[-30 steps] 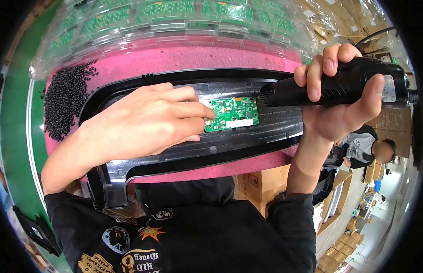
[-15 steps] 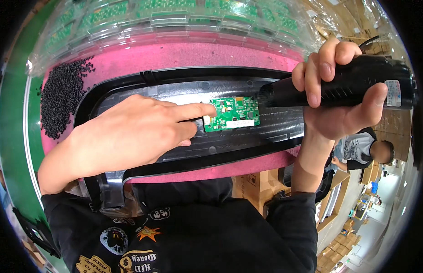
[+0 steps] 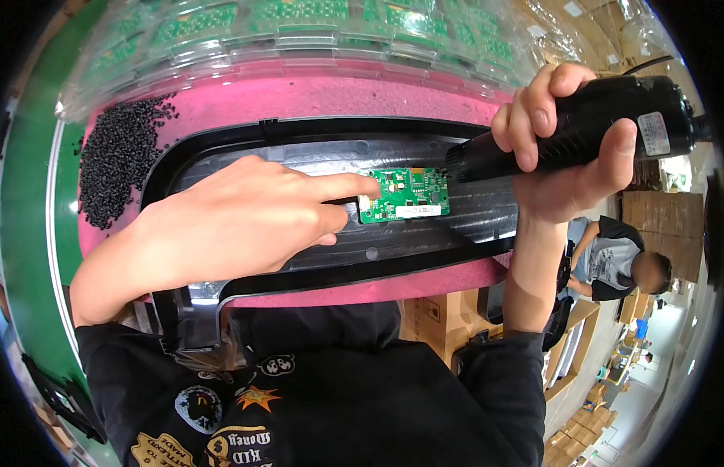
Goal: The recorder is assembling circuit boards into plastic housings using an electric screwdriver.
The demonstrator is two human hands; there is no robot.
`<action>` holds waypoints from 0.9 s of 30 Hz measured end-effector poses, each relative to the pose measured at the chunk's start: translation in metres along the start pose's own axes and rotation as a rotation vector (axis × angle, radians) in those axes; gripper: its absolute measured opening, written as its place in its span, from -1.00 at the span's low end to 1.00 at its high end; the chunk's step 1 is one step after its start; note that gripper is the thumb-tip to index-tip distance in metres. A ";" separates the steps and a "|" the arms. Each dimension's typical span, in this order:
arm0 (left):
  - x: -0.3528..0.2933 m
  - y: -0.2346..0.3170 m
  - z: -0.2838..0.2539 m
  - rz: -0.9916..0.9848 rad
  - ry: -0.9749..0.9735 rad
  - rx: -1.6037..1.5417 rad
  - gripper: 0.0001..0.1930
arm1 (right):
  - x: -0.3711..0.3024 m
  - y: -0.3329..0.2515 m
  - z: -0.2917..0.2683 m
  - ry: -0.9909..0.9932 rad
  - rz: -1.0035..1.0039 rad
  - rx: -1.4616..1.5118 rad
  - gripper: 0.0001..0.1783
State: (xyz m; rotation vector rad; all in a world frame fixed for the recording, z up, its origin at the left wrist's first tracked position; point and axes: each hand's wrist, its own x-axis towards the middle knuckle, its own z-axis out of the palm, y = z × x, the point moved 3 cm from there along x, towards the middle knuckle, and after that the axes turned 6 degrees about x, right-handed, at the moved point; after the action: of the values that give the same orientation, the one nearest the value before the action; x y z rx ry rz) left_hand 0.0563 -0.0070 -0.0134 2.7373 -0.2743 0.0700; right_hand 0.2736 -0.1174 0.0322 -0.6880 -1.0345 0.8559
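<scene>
A green circuit board [image 3: 409,187] lies inside a long black plastic housing [image 3: 323,126], near its middle. My left hand [image 3: 249,222] reaches over the housing from the left. Its index finger is stretched out onto the board's left end, and the other fingers bend loosely beneath. My right hand [image 3: 557,148] is wrapped round a black corded electric screwdriver [image 3: 619,117]. The tool lies nearly level, its ribbed nose beside the board's right end. Its bit cannot be made out, nor whether it touches the board.
Small black screws [image 3: 117,159] lie heaped on the pink work surface [image 3: 300,92] at the left. Clear plastic trays [image 3: 315,43] with green boards are stacked behind. Below the table edge stands a cardboard box [image 3: 440,319]. Another person [image 3: 615,257] is in the background at right.
The screwdriver's rear end has swung slightly left and upward in the picture with my right hand. My left index finger stays on the board. The whole view has shifted slightly.
</scene>
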 end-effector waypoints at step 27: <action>0.006 -0.007 -0.018 0.030 0.419 -0.418 -0.84 | -0.013 -0.036 0.079 0.080 -0.287 0.221 -0.59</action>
State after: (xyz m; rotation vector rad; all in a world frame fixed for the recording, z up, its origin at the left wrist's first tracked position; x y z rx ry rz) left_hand 0.0630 0.0051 0.0008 2.2372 -0.1847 0.5247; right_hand 0.2071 -0.1400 0.0843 -0.3730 -0.9238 0.6740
